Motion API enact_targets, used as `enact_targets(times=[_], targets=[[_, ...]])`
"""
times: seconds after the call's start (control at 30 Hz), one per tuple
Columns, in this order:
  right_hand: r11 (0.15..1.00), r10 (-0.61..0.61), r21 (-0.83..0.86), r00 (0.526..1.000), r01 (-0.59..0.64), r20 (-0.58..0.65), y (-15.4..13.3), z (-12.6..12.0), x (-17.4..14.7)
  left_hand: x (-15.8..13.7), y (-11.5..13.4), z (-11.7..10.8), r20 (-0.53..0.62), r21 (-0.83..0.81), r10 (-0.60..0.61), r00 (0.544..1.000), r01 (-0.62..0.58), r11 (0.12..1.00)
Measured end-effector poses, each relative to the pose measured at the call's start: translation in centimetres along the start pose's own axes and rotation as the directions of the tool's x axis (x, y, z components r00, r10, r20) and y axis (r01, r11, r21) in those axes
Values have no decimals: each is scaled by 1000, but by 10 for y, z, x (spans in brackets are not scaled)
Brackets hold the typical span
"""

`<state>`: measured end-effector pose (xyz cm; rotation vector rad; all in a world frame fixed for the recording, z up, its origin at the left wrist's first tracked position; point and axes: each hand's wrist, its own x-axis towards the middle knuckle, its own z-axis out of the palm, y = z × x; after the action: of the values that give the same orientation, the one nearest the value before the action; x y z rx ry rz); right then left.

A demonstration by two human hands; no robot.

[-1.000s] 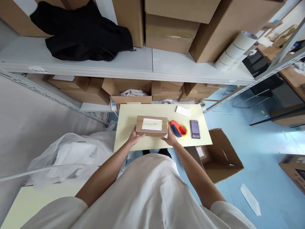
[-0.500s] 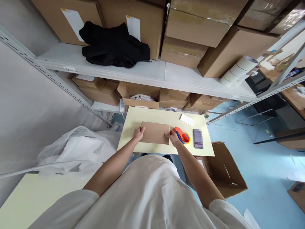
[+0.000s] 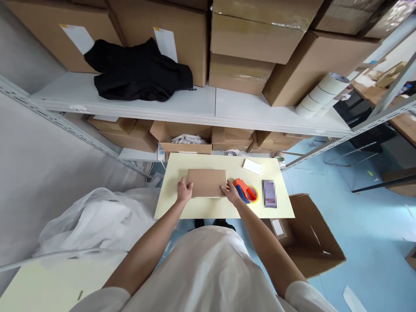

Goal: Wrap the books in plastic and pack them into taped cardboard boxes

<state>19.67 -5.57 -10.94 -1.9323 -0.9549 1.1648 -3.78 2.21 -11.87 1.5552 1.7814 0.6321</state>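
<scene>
A flat brown cardboard box [image 3: 207, 182] lies on the small pale-yellow table [image 3: 172, 209] in front of me. My left hand [image 3: 184, 190] holds its left end, the thumb on the near corner and the fingers along the side. At the right end, my right hand [image 3: 231, 193] grips the box with the thumb over its edge, the fingers somewhat apart. The undersides of both grips are hidden. Just right of my right hand rests an orange and blue tape dispenser [image 3: 246, 190] with a yellow-edged roll.
A white card [image 3: 252, 166] and a blurred purple item [image 3: 269, 193] lie on the table's right side. Behind stands a shelf [image 3: 214, 102] with cartons, a black garment [image 3: 139, 71] and tape rolls [image 3: 321, 95]. An open carton [image 3: 312, 242] sits on the floor at right, white plastic sheeting [image 3: 94, 216] at left.
The box looks lower and flatter on the table, its near edge now level. My fingers have spread a little along its sides. The camera view has shifted slightly.
</scene>
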Motion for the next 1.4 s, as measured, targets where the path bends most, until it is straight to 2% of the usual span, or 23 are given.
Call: enact_targets(times=[0.07,0.13,0.17,0.27,0.33,0.47,0.53,0.57,0.67,0.77,0.83,0.9,0.97,1.0,1.03,1.1,1.13,1.17,1.2,1.27,1.33,1.4], targets=[[986,-93,-148,993,82,-70,10,-13,1,1,12,0,-65,113,35,997,-28,993],[935,-216,-312,967,165,-136,27,-32,-3,0,28,2,-89,225,145,985,-121,967],[911,-245,-375,956,170,-163,37,-43,-6,-2,37,4,-69,277,213,975,-186,943],[851,-175,-522,967,55,-183,61,-70,-16,-7,69,18,125,431,376,918,-392,813],[800,-85,-599,987,-13,-135,68,-80,-21,-10,88,31,303,493,432,850,-527,692],[719,10,-694,1000,-22,-22,61,-80,-18,-13,112,59,552,495,440,708,-703,511],[731,28,-682,1000,-24,-6,58,-78,-9,-12,117,70,617,489,404,675,-731,475],[758,34,-652,999,-27,-2,59,-77,-4,-12,118,74,633,494,381,674,-730,472],[869,31,-493,999,-30,-7,70,-81,9,-10,118,80,631,534,303,714,-683,498],[935,-16,-354,1000,9,-18,82,-95,15,-8,121,83,607,543,260,751,-631,554],[972,-66,-226,998,63,-4,86,-110,15,-8,128,85,545,518,271,793,-573,635],[994,-113,11,993,112,31,88,-125,14,-6,141,89,468,438,290,834,-505,744],[955,-133,277,988,108,75,89,-134,12,-2,160,96,463,292,258,848,-420,859],[922,-130,378,987,85,97,90,-137,11,2,170,101,513,199,209,833,-352,915],[892,-123,449,985,56,120,90,-138,11,6,180,106,596,112,131,792,-243,963],[847,-110,531,981,8,161,91,-137,10,16,198,118,784,10,-14,620,10,1000],[830,-111,557,979,-5,173,92,-136,9,21,205,124,839,9,-59,541,95,995],[815,-116,579,977,-9,178,92,-134,9,25,210,131,873,16,-86,480,148,989],[803,-120,596,976,-11,179,92,-133,8,28,213,136,891,27,-99,443,167,986],[787,-113,616,978,-18,173,93,-130,5,31,217,145,909,46,-97,405,135,990],[785,-88,619,982,-36,168,94,-127,2,32,217,151,918,68,-78,388,38,997],[785,-54,617,986,-56,157,95,-124,1,32,217,155,905,112,-48,423,-129,985]])
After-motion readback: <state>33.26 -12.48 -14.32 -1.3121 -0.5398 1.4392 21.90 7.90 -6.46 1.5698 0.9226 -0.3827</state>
